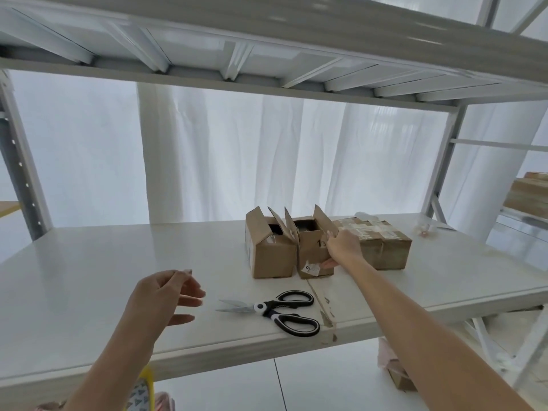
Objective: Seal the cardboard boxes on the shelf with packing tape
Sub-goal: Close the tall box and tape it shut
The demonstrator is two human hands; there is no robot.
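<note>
We note the right grip (344, 246) clasping the middle open box (311, 253) on the shelf (118, 262), the left grip (166, 295) hovering loose and empty.

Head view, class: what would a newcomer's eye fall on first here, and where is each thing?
Three cardboard boxes stand in a row on the shelf: the left box and middle box open-flapped, the taped box at the right. The right hand grips the middle box's side; the left hand hovers open nearer. Black-handled scissors lie by the front edge.
</note>
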